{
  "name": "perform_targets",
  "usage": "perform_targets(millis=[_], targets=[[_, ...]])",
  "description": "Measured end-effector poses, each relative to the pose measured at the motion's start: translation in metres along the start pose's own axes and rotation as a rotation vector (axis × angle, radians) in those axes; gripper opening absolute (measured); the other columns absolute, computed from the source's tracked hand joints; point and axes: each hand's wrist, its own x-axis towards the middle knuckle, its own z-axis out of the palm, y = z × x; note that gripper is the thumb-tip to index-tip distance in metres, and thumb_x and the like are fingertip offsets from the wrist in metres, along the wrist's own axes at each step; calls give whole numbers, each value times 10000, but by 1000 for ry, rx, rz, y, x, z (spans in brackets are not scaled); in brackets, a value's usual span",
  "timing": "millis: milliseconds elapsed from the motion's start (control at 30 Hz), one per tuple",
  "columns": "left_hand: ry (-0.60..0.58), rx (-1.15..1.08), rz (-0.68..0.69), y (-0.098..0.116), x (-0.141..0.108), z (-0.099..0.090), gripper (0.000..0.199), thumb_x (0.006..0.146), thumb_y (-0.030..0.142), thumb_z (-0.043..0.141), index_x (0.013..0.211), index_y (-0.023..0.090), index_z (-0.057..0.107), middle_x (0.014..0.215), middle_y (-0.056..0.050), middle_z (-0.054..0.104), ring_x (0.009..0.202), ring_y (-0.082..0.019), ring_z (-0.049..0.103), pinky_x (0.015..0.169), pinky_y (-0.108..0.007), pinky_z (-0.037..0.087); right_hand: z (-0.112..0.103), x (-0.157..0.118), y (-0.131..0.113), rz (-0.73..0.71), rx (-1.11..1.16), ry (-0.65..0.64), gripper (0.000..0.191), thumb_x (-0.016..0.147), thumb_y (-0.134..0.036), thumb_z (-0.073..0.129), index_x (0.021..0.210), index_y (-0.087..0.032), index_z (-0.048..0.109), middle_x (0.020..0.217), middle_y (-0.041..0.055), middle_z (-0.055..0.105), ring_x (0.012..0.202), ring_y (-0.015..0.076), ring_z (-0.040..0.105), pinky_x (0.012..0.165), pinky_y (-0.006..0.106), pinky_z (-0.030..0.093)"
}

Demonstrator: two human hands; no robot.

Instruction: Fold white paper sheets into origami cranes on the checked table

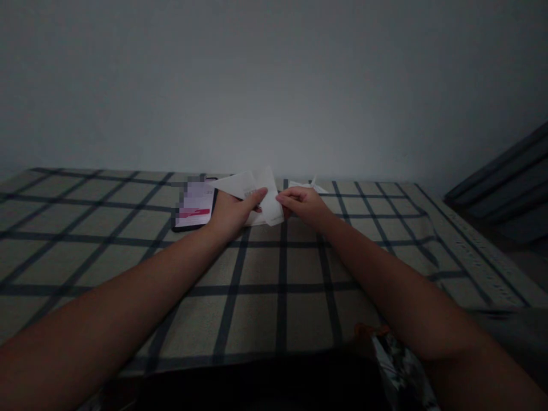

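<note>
A folded white paper (270,205) with pointed corners is held above the checked cloth. My left hand (235,211) grips it from the left, thumb across its face and fingers behind. Faint print shows on the paper near that thumb. At the paper's right edge, my right hand (302,202) is closed in a pinch, thumb against fingertips. Just left of my left hand lies a dark-edged phone or tablet (194,208) with a lit screen, partly pixelated.
Behind my right hand lies another white folded paper (314,185). The checked cloth (261,268) reaches back to a plain wall (274,85). Dark striped fabric (509,171) hangs at the right. A shiny crumpled wrapper (402,365) is near the front edge.
</note>
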Motion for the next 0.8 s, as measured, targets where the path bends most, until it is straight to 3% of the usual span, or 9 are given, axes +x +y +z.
perform_targets(millis=[300,633,800], targets=[[-8,-92,-48,-3,-1,3,325,707,378,803,883,142,665,841,-78,733,623,-158,660,520,-238,541,-2,0,2,-53,-146,-12,347,909,-443,542,772,-149,665,653,5,612,623,116,543,602,258,432],[64,27,-27,-2,1,-1,307,719,400,790,820,145,653,786,-68,735,621,-169,673,558,-251,547,0,1,5,25,-34,-101,337,843,-469,629,801,-139,681,677,6,637,610,102,555,577,237,435],[66,-91,-35,-1,-1,3,322,732,405,785,875,141,669,834,-73,744,607,-157,665,524,-239,539,-2,2,5,29,-66,-80,341,836,-457,642,805,-126,716,678,17,657,615,104,564,582,241,430]])
